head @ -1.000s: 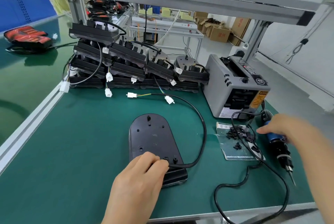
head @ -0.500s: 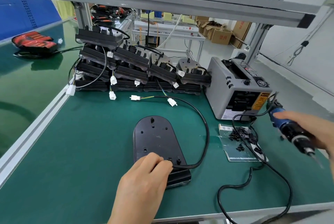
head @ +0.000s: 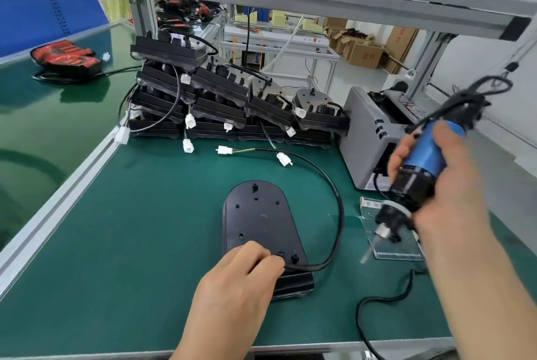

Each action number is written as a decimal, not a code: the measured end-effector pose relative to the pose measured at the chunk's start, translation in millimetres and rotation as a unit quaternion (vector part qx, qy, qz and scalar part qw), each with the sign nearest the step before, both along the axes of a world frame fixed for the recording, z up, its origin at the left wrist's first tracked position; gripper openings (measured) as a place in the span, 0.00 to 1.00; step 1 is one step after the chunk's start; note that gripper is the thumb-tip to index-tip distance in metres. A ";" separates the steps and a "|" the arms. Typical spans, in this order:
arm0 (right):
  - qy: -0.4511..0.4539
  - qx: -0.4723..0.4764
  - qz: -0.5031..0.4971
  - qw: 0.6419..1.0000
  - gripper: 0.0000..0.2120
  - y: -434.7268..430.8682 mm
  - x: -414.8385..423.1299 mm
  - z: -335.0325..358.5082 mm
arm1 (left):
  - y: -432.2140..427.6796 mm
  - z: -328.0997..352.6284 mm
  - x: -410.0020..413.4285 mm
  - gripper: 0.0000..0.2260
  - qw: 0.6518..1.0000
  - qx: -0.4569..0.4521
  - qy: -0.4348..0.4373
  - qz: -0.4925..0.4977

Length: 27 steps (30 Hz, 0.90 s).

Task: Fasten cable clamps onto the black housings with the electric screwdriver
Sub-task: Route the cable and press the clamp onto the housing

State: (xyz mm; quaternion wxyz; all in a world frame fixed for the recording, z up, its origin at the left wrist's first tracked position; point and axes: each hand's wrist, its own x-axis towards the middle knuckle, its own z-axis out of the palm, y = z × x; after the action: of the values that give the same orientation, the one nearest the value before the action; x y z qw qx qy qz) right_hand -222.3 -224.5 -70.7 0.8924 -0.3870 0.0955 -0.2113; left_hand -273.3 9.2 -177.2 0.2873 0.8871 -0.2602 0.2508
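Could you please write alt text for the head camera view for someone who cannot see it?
A person's right hand holds a blue electric screwdriver above a green workbench, bit angled down, while the left hand rests on a black housing where its cable exits. More housings are stacked behind.

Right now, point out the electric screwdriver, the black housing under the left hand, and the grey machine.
electric screwdriver (head: 424, 156): head view, blue grip.
black housing (head: 258, 215): head view, flat top face.
grey machine (head: 361, 138): head view, left side wall.

The housing (head: 257, 223) is matt black plastic, the mat (head: 139, 231) smooth green, the frame rail (head: 58, 208) brushed aluminium.
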 end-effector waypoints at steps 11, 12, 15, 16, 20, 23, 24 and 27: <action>-0.074 -0.132 0.084 0.985 0.07 84.6 36.7 -8.5 | 3.2 -7.0 2.7 0.12 1.000 -0.017 -0.007 -0.019; -0.076 -0.145 0.086 0.983 0.07 85.6 36.7 -8.9 | 3.3 -7.3 2.7 0.13 1.000 -0.017 -0.005 -0.020; -0.075 -0.167 0.094 0.979 0.06 87.3 36.2 -11.1 | 3.5 -8.1 3.1 0.13 1.000 -0.016 -0.005 -0.021; -0.073 -0.170 0.097 0.978 0.06 87.6 35.9 -11.8 | 3.6 -8.3 3.3 0.12 1.000 -0.016 -0.006 -0.020; -0.078 -0.176 0.104 0.976 0.06 89.2 34.9 -11.9 | 2.7 -7.0 3.2 0.10 1.000 -0.015 -0.010 -0.016; -0.085 -0.180 0.109 0.974 0.06 90.8 34.1 -10.9 | 2.0 -5.3 2.8 0.08 1.000 -0.015 -0.007 -0.011; -0.087 -0.182 0.111 0.973 0.06 91.4 33.9 -10.7 | 1.8 -4.8 2.7 0.08 1.000 -0.015 -0.006 -0.009; -0.091 -0.190 0.116 0.971 0.07 93.1 33.4 -9.8 | 1.9 -4.0 1.7 0.07 1.000 -0.013 -0.004 -0.005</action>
State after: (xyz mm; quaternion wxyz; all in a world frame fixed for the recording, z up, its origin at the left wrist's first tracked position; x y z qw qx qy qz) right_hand -188.9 -131.4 -80.5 0.8257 -0.5373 -0.0737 -0.1554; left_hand -271.5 11.1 -181.2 0.2991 0.8807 -0.2629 0.2566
